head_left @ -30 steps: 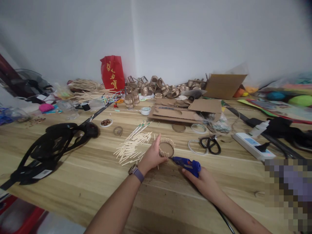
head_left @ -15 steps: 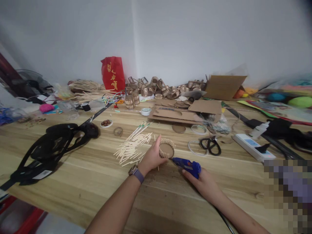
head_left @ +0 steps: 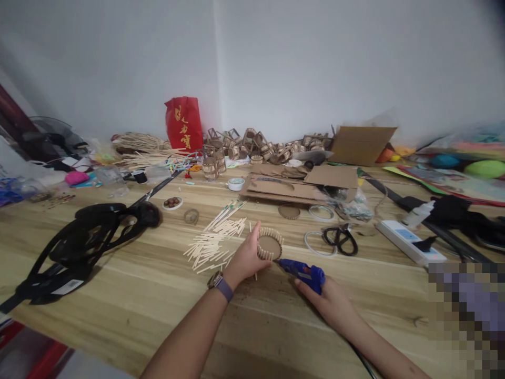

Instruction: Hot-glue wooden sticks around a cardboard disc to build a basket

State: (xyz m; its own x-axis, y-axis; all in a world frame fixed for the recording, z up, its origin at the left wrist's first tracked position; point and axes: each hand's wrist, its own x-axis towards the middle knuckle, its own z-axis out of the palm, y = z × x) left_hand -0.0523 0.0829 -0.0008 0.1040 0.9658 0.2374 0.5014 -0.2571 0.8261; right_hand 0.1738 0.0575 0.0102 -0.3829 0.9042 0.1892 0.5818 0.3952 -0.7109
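My left hand [head_left: 248, 253] is closed around the left side of a small round cardboard basket [head_left: 270, 245], whose rim is ringed with short upright wooden sticks. In my right hand [head_left: 324, 292] is a blue hot glue gun [head_left: 303, 272], its nozzle at the basket's near right edge. Whether the nozzle touches the basket I cannot tell. The glue gun's cord trails down toward the front edge of the view. Left of the basket lies a loose heap of short wooden sticks [head_left: 215, 237].
Black-handled scissors [head_left: 340, 240], a white ring [head_left: 315, 243] and a white power strip [head_left: 410, 242] lie to the right. A black strapped object [head_left: 87, 242] is on the left. Cardboard sheets [head_left: 284, 188], a red bag [head_left: 183, 124] and several small stick baskets [head_left: 256, 145] stand behind.
The view has tilted up slightly, so things sit a little lower. Both hands keep their grips, and the glue gun stays at the basket's near right edge.
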